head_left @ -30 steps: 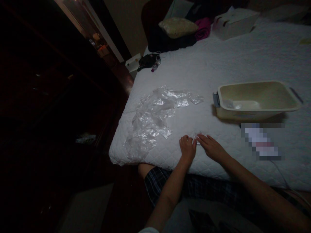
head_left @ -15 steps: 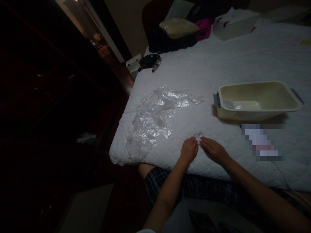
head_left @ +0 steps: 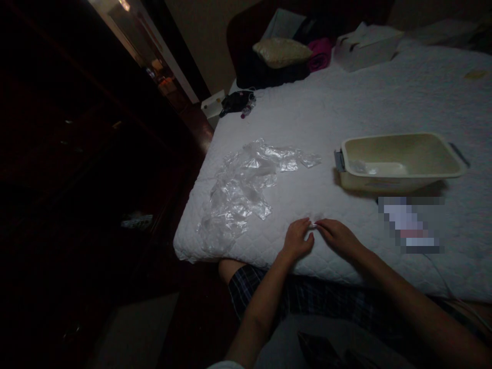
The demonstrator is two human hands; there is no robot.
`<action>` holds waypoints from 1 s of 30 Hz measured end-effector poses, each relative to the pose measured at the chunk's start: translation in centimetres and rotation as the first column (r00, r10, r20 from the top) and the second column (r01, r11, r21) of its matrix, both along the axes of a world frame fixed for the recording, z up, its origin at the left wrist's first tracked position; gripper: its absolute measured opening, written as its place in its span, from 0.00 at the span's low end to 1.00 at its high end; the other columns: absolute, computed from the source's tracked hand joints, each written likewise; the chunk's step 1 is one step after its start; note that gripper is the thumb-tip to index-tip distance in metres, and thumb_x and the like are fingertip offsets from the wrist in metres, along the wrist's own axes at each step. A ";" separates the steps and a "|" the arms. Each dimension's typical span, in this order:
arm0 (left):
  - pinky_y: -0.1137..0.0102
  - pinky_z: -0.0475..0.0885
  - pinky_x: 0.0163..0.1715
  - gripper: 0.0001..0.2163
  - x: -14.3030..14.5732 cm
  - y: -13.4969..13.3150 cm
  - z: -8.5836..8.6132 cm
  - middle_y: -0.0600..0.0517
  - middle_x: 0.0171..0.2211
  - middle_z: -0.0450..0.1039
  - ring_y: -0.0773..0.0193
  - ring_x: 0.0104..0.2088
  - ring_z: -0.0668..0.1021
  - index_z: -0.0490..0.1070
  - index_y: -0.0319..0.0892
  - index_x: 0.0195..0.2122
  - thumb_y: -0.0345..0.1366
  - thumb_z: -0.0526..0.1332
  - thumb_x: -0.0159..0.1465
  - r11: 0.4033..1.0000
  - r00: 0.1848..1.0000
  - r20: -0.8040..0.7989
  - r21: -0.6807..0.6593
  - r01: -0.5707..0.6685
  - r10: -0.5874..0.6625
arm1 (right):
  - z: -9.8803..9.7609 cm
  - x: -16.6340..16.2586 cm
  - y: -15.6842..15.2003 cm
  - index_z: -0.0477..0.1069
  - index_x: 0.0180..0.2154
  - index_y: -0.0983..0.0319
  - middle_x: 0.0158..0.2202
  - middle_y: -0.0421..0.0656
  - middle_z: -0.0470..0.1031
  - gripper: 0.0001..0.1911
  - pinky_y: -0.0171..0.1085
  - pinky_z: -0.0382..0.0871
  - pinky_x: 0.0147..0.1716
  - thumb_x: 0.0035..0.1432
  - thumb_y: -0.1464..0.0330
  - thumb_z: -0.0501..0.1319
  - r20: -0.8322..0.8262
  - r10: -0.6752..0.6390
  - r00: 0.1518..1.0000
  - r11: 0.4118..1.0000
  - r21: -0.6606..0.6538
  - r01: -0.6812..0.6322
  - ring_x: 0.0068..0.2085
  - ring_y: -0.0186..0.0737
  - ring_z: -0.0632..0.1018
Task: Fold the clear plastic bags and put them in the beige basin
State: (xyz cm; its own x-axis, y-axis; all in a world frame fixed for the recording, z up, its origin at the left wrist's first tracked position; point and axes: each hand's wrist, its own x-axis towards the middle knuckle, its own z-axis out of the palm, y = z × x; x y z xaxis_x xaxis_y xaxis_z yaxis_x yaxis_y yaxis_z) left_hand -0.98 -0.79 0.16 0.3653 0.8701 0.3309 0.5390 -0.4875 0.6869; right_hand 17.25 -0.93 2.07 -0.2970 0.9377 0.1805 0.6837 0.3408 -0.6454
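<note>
At the near edge of the bed, both hands meet over a small piece of clear plastic (head_left: 313,224), seemingly a folded plastic bag. My right hand (head_left: 340,238) pinches its right side between thumb and fingers. On the other side, my left hand (head_left: 298,240) touches the plastic with its fingertips while its thumb stands apart. Further left lies a spread of crumpled clear plastic bags (head_left: 246,179). Beyond my right hand stands a cream plastic bin (head_left: 400,182) with grey handles, and some clear plastic (head_left: 359,166) lies inside its left end.
A blurred-out flat object (head_left: 411,225) with a cable (head_left: 442,277) lies right of my hands on the white quilted bed (head_left: 307,123). At the back are a cushion (head_left: 282,53), a magenta roll (head_left: 320,54) and a white box (head_left: 367,48). A black item (head_left: 236,102) sits at the far-left corner.
My left thumb has come away from its fingers, and the plastic between the hands looks smaller and narrower. The view has shifted slightly; the bags and bin lie as before.
</note>
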 end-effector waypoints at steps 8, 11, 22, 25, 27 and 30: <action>0.61 0.67 0.50 0.22 1.0 -0.3 4.0 0.45 0.47 0.73 0.56 0.48 0.74 0.71 0.39 0.46 0.46 0.65 0.54 0.812 0.839 0.522 -0.550 0.195 0.152 | 6.5 0.8 1.0 0.76 0.34 0.60 0.36 0.46 0.78 0.22 0.45 0.70 0.43 0.52 0.49 0.57 -0.370 -0.092 0.925 0.923 -0.379 -0.060 0.39 0.47 0.77; 0.68 0.69 0.37 0.24 1.5 -0.6 4.8 0.48 0.34 0.76 0.62 0.34 0.75 0.74 0.36 0.39 0.52 0.66 0.50 0.692 0.772 0.588 -0.663 0.287 0.243 | 7.7 0.7 0.9 0.76 0.34 0.59 0.36 0.46 0.79 0.23 0.45 0.69 0.44 0.50 0.48 0.58 -0.396 -0.172 0.902 0.917 -0.398 0.000 0.39 0.47 0.77; 0.70 0.68 0.29 0.26 2.4 -1.4 5.1 0.49 0.25 0.76 0.65 0.24 0.75 0.75 0.34 0.32 0.55 0.68 0.44 0.544 0.700 0.573 -0.780 0.308 0.426 | 7.2 0.6 0.8 0.75 0.39 0.60 0.35 0.47 0.79 0.24 0.45 0.73 0.38 0.43 0.52 0.65 -0.432 -0.358 0.828 0.850 -0.517 0.098 0.36 0.47 0.79; 0.71 0.67 0.28 0.27 2.5 -1.4 5.5 0.49 0.25 0.75 0.65 0.25 0.74 0.75 0.34 0.31 0.57 0.67 0.44 0.545 0.729 0.564 -0.778 0.312 0.388 | 7.4 0.5 0.6 0.76 0.33 0.62 0.32 0.48 0.79 0.22 0.44 0.73 0.36 0.40 0.52 0.66 -0.436 -0.370 0.820 0.835 -0.544 0.088 0.34 0.47 0.79; 0.72 0.66 0.29 0.27 2.7 -1.5 5.6 0.49 0.25 0.75 0.66 0.26 0.73 0.75 0.34 0.32 0.58 0.66 0.46 0.573 0.723 0.584 -0.756 0.317 0.369 | 7.6 0.6 0.6 0.75 0.31 0.62 0.31 0.48 0.79 0.21 0.44 0.73 0.36 0.39 0.52 0.66 -0.439 -0.392 0.809 0.843 -0.523 0.125 0.34 0.47 0.78; 0.71 0.68 0.32 0.29 3.2 -1.7 5.8 0.50 0.29 0.75 0.67 0.28 0.74 0.74 0.36 0.37 0.58 0.67 0.44 0.595 0.627 0.653 -0.724 0.349 0.426 | 8.0 1.0 0.7 0.75 0.30 0.62 0.30 0.47 0.79 0.21 0.44 0.72 0.37 0.39 0.51 0.66 -0.437 -0.429 0.790 0.851 -0.490 0.191 0.34 0.47 0.78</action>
